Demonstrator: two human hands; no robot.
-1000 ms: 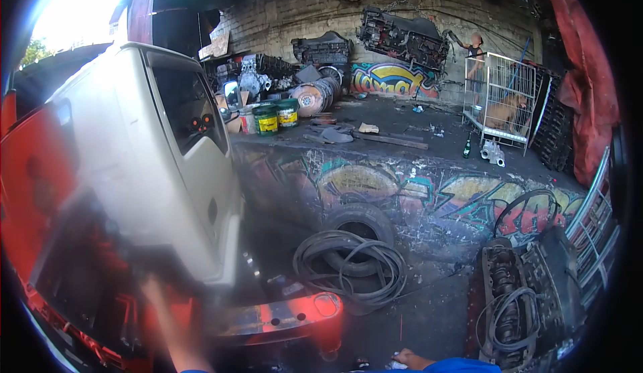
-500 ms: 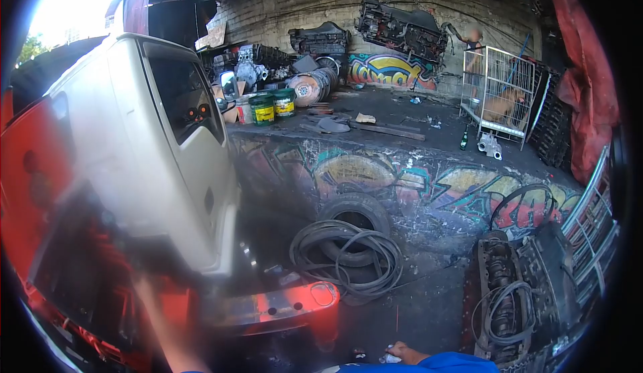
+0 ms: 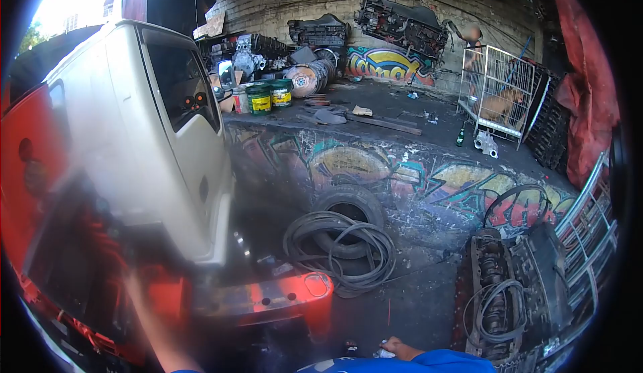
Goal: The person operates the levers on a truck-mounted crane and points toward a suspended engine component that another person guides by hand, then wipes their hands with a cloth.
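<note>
One head-worn view — looking forward and down across a yard, white truck (image 3: 154, 138) close at left.

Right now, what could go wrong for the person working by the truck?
The coiled hoses around the tire lie loose on the ground and might catch a foot. The engine block with its wires sits close to the right hand and looks hard to bump. The left arm reaches into dim red metal, where edges may scrape.

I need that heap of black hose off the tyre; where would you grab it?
Take the coiled black rubber hose by its near front arc, where the loops bunch together on the ground, coming from above on the viewer's side. The back leans on the worn black tyre.
</note>
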